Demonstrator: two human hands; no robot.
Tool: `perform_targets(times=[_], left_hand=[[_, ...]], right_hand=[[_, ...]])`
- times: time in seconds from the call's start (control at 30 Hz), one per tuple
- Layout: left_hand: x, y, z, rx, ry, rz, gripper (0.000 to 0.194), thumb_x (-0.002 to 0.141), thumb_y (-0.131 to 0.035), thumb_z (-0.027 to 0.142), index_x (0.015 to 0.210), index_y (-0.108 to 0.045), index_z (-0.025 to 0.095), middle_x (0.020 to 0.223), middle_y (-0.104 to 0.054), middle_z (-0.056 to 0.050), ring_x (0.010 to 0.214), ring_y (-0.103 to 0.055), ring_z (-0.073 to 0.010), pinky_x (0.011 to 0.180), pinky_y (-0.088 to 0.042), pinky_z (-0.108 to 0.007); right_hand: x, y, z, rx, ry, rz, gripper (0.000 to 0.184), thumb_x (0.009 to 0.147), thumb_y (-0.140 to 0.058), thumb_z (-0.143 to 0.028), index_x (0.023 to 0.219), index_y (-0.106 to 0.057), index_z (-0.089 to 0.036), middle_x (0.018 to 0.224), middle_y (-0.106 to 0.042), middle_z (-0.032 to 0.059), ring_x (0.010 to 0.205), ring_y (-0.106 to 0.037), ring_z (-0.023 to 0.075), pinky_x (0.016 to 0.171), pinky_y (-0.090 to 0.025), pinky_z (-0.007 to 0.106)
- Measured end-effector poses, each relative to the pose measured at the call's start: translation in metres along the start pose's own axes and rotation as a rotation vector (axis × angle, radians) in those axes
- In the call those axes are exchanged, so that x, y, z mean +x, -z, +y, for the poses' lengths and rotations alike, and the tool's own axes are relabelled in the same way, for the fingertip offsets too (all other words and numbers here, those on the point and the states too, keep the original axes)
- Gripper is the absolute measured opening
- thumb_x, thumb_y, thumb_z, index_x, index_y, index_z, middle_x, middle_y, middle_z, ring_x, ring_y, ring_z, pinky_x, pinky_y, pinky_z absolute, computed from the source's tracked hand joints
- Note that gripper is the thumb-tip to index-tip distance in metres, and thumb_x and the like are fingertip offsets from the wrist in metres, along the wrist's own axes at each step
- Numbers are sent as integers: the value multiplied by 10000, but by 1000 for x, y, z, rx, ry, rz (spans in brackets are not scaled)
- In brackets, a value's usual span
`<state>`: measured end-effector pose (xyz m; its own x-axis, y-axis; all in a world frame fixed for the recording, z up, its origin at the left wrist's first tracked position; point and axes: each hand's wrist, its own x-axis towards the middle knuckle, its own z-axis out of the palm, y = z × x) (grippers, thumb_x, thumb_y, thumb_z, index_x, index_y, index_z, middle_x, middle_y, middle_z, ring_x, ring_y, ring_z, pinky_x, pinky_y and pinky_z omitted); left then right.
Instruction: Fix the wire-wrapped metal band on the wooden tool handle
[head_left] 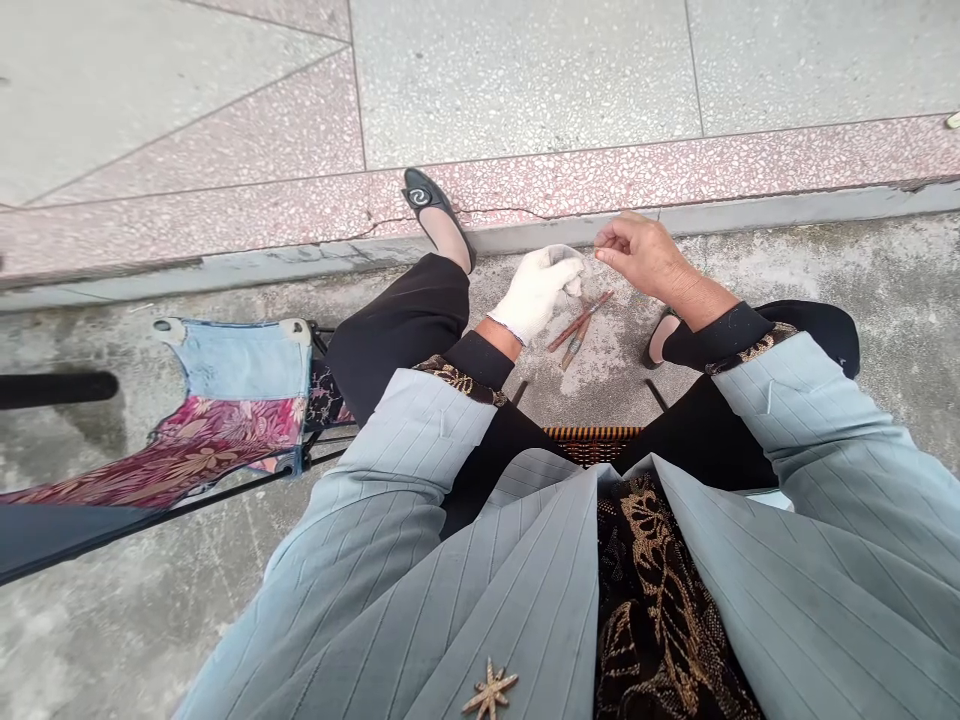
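Note:
My left hand (538, 290) wears a white glove and its fingers are curled closed around something small and pale that I cannot make out. My bare right hand (641, 255) is just to its right, thumb and forefinger pinched together near the glove's fingertips; whatever they pinch is too thin to see. Below the hands, two reddish-brown stick-like tools (579, 325) lie on the concrete ground between my feet. I sit on a woven stool (592, 440), in black trousers and a grey-blue striped jacket.
A folding stool with a red floral and blue denim cloth seat (225, 420) stands to my left. A raised pink terrazzo kerb (675, 170) runs across ahead. My black flat shoes (427, 200) rest near it. A dark tube (56, 388) lies at the far left.

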<state>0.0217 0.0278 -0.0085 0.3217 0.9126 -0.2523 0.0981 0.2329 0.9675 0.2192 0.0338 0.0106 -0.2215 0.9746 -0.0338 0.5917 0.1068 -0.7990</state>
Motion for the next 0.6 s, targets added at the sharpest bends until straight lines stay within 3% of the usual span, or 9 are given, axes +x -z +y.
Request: perform_targets(times=[0.13, 0.3, 0.43, 0.6], left_hand=[[2, -1, -7, -175, 49, -35, 99, 816, -661, 253, 770, -636, 169, 633, -609, -13, 553, -539, -106, 584, -464, -241], [3, -2, -11, -182, 40, -52, 105, 813, -656, 224, 728, -624, 171, 616, -600, -9, 560, -553, -106, 613, -480, -245], [1, -2, -3, -11, 10, -33, 108, 837, -619, 225, 746, -642, 171, 598, -591, 1, 560, -527, -111, 613, -464, -260], [-2, -1, 13, 421, -102, 12, 111, 841, -601, 236, 804, -685, 173, 736, -700, -28, 744, -623, -173, 756, -493, -306]], right_hand=[[-1, -1, 5, -320, 238, -2, 78, 936, -647, -219, 969, -711, -189, 1089, -697, 105, 1019, -617, 266, 969, -469, 450], [-3, -4, 5, -483, 309, -33, 154, 996, -573, -240, 966, -716, -190, 1081, -702, 129, 1057, -592, 299, 972, -431, 467], [-4, -5, 2, -487, 307, -41, 198, 1006, -542, -239, 960, -729, -193, 1047, -703, 127, 1029, -582, 290, 937, -426, 443], [-5, -7, 2, -456, 262, -43, 215, 968, -528, -202, 929, -739, -186, 1003, -700, 122, 979, -580, 276, 891, -435, 417]])
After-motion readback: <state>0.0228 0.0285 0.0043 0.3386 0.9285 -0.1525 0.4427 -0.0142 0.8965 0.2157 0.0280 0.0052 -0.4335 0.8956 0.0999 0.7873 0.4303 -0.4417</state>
